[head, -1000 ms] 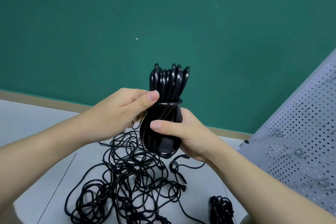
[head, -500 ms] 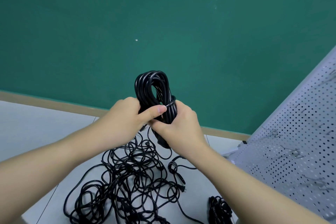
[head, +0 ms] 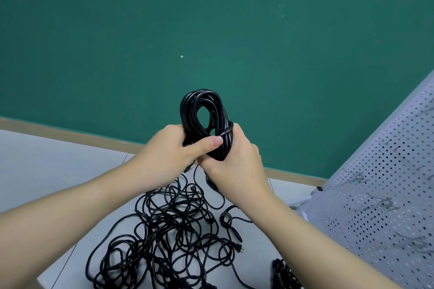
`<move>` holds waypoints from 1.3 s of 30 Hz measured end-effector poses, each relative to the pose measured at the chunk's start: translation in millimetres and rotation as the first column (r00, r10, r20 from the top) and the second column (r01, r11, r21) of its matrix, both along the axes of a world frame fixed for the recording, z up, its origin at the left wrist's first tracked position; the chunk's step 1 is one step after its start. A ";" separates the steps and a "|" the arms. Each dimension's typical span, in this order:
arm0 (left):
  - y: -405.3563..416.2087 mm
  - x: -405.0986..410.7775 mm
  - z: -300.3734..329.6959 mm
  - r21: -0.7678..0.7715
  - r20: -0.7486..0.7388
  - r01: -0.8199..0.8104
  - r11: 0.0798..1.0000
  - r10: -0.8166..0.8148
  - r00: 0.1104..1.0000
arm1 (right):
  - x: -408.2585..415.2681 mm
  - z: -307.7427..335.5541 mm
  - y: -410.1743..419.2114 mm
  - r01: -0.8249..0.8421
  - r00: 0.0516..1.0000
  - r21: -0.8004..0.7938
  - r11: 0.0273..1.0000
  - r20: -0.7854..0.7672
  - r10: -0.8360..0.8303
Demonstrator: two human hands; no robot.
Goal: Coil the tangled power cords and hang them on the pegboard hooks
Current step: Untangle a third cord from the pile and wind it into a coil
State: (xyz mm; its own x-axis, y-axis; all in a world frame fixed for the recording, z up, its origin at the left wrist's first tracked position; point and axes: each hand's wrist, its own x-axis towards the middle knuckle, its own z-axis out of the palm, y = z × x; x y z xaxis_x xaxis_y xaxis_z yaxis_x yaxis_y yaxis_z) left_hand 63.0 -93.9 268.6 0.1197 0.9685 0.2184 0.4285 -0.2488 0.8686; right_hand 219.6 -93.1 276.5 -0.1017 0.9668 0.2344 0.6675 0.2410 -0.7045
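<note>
Grey bench (head: 58,171) spreads out under my arms, and nearest me on it lies the tangle of black cords (head: 169,237), loops crossing every way, one plug (head: 239,249) lying at its right edge. Just right of that, at the bottom edge, sits a smaller black bundle (head: 284,274), partly cut off. Further right a white pegboard (head: 375,206) slants upward, with thin metal hooks (head: 388,203) sticking out of it. Above the tangle I hold a coiled cord (head: 204,119) upright in the air. My left hand (head: 169,155) grips its waist, thumb laid across the front. My right hand (head: 234,162) is curled round the same waist from the other side, fingers wrapped behind. A top loop stands clear above both hands. Behind it all rises a plain green wall (head: 211,30).
</note>
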 end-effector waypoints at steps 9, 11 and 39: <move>-2.0 -11.6 20.1 -0.030 0.161 0.212 0.977 -0.205 0.965 | 29.7 26.7 0.8 -0.603 0.779 -0.327 0.727 -0.437 0.449; -4.3 -10.3 22.1 -0.006 0.165 0.273 0.962 -0.269 0.949 | 33.0 19.4 3.8 -0.709 0.670 -0.343 0.616 -0.601 0.436; -8.5 -3.2 21.2 0.073 -0.007 -0.109 0.991 0.109 0.994 | 9.0 13.8 6.9 -0.111 0.973 0.070 0.991 -0.196 0.122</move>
